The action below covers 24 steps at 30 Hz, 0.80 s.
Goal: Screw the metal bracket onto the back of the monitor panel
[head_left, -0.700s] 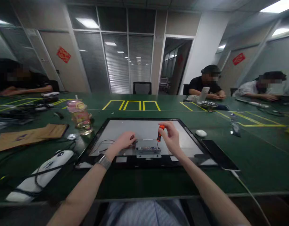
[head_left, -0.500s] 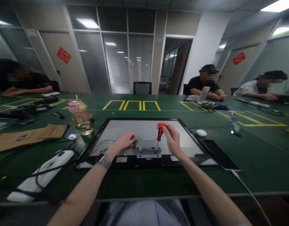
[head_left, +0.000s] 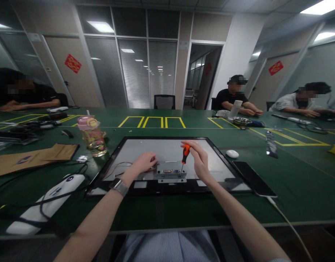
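Note:
My right hand (head_left: pixel 199 156) is closed around the orange and black handle of a screwdriver (head_left: pixel 186 154). The shaft points down, its tip at the right part of a metal bracket (head_left: pixel 171 175) with connector ports. That bracket sits near the front edge of a flat display panel (head_left: pixel 162 147) with a black frame, lying on the table. My left hand (head_left: pixel 146 161), fingers curled, rests at the bracket's left end; what its fingertips hold, if anything, is hidden. Thin wires (head_left: pixel 119 168) run across the panel beside this hand. A watch (head_left: pixel 119 186) is on my left wrist.
Left of the panel stand a pink-lidded bottle (head_left: pixel 91 135), a brown paper envelope (head_left: pixel 33 157) and a white power strip (head_left: pixel 47 203) with black cables. To the right lie a phone (head_left: pixel 254 178) on a cable and a white case (head_left: pixel 232 154). Several people sit across the green table (head_left: pixel 162 209).
Both hands keep almost the same place on the bracket, and the screwdriver stays upright there. The whole view has shifted very slightly.

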### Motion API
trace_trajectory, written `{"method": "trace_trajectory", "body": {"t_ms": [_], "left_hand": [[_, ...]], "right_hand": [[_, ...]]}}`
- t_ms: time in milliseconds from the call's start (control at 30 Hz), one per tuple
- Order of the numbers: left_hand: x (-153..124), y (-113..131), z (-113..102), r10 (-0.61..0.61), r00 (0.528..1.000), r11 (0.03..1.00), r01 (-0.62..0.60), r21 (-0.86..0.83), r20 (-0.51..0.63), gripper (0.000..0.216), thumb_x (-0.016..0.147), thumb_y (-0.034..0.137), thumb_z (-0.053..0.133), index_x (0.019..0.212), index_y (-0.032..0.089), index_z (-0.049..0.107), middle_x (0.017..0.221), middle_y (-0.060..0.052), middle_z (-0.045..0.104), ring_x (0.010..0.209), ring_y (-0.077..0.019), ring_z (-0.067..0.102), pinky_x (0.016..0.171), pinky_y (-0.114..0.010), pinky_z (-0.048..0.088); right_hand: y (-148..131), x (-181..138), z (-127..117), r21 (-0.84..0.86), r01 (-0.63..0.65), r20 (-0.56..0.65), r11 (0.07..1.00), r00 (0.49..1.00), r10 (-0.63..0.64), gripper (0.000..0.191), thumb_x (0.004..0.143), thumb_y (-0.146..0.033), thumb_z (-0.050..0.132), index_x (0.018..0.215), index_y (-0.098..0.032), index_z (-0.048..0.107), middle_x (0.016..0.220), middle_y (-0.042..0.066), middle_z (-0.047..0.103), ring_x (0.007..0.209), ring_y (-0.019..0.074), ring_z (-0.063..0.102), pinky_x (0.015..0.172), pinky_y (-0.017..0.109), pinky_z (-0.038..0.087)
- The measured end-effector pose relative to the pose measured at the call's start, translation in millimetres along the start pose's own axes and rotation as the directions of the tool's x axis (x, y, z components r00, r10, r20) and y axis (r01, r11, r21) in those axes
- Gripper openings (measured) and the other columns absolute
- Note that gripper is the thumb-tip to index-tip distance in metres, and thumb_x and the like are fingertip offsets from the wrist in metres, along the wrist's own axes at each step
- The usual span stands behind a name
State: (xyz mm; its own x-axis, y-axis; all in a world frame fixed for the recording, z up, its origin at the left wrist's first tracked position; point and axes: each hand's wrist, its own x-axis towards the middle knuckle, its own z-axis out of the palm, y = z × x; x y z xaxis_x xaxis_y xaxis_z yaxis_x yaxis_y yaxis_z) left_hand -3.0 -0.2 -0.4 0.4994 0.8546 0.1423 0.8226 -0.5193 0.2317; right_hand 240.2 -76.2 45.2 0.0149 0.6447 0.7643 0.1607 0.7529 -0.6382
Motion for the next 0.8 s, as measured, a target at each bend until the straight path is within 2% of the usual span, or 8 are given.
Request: {"method": "trace_trajectory", "body": {"t_ms": [100, 233, 333, 500, 567, 700, 800], "left_hand": [[0.6, -0.5, 0.8, -0.005, 1.0, 1.0, 0.005, -0.001, 0.002, 0.018, 0.09, 0.03, 0.051, 0.081, 0.018, 0.061, 0.086, -0.005, 0.064, 0.079, -0.0191, 0.058, 0.07, -0.028, 0.042], [1.0, -0.9, 1.4, -0.006, 1.0, 1.0, 0.006, -0.003, 0.003, 0.019, 0.09, 0.031, 0.051, 0.079, 0.018, 0.061, 0.084, -0.004, 0.064, 0.077, -0.0182, 0.058, 0.068, -0.027, 0.041], [0.9, -1.2, 1.6, -0.003, 1.0, 1.0, 0.003, -0.004, 0.003, 0.02, 0.09, 0.032, 0.051, 0.078, 0.018, 0.06, 0.082, -0.004, 0.063, 0.076, -0.0174, 0.057, 0.066, -0.026, 0.041], [0.4, -2.3, 2.1, 0.009, 1.0, 1.0, -0.009, -0.005, -0.003, 0.021, 0.09, 0.032, 0.05, 0.078, 0.018, 0.061, 0.082, -0.004, 0.063, 0.075, -0.0173, 0.057, 0.066, -0.026, 0.04], [0.3, -2.8, 2.3, 0.009, 1.0, 1.0, -0.009, -0.003, -0.003, 0.021, 0.09, 0.032, 0.05, 0.079, 0.018, 0.061, 0.082, -0.004, 0.063, 0.075, -0.0177, 0.057, 0.066, -0.026, 0.041], [0.5, -2.7, 2.5, 0.004, 1.0, 1.0, -0.004, 0.0, -0.003, 0.02, 0.09, 0.032, 0.05, 0.081, 0.018, 0.062, 0.085, -0.005, 0.065, 0.077, -0.0183, 0.059, 0.068, -0.027, 0.041], [0.4, -1.9, 2.0, -0.002, 1.0, 1.0, 0.002, 0.003, -0.001, 0.02, 0.09, 0.031, 0.05, 0.082, 0.018, 0.062, 0.085, -0.005, 0.065, 0.078, -0.0186, 0.059, 0.07, -0.027, 0.042]], "right_hand": [[0.1, -0.4, 1.7, -0.062, 0.026, -0.008, 0.998, 1.0, -0.027, 0.026, 0.094, -0.022, 0.046, 0.11, -0.025, 0.066, 0.097, 0.005, 0.068, 0.089, 0.0205, 0.064, 0.082, 0.039, 0.049], [1.9, 1.5, 3.2, -0.195, 0.108, -0.048, 0.975, 0.992, -0.119, 0.015, 0.087, -0.021, 0.06, 0.101, -0.024, 0.068, 0.087, 0.004, 0.064, 0.083, 0.0196, 0.06, 0.077, 0.037, 0.048], [4.8, 3.0, 2.1, -0.181, 0.101, -0.049, 0.978, 0.993, -0.111, 0.014, 0.081, -0.022, 0.069, 0.095, -0.024, 0.067, 0.085, 0.003, 0.061, 0.078, 0.0185, 0.058, 0.073, 0.035, 0.047], [6.4, 3.3, 0.7, -0.076, 0.051, -0.058, 0.996, 0.997, -0.056, 0.012, 0.078, -0.025, 0.073, 0.089, -0.025, 0.069, 0.086, 0.003, 0.058, 0.082, 0.0189, 0.057, 0.074, 0.035, 0.047], [6.0, 3.7, 0.5, -0.015, -0.012, -0.054, 1.0, 0.998, 0.011, 0.008, 0.08, -0.029, 0.07, 0.087, -0.025, 0.07, 0.085, 0.003, 0.058, 0.082, 0.0186, 0.057, 0.074, 0.034, 0.047], [7.9, 5.6, -0.2, 0.173, -0.203, 0.057, 0.964, 0.979, 0.196, 0.02, 0.088, -0.037, 0.059, 0.102, -0.025, 0.068, 0.086, 0.003, 0.064, 0.083, 0.0185, 0.062, 0.077, 0.035, 0.05], [9.9, 7.1, 0.3, 0.327, -0.261, 0.112, 0.908, 0.965, 0.236, 0.023, 0.09, -0.041, 0.056, 0.102, -0.025, 0.065, 0.087, 0.003, 0.067, 0.085, 0.0195, 0.064, 0.081, 0.037, 0.05]]}}
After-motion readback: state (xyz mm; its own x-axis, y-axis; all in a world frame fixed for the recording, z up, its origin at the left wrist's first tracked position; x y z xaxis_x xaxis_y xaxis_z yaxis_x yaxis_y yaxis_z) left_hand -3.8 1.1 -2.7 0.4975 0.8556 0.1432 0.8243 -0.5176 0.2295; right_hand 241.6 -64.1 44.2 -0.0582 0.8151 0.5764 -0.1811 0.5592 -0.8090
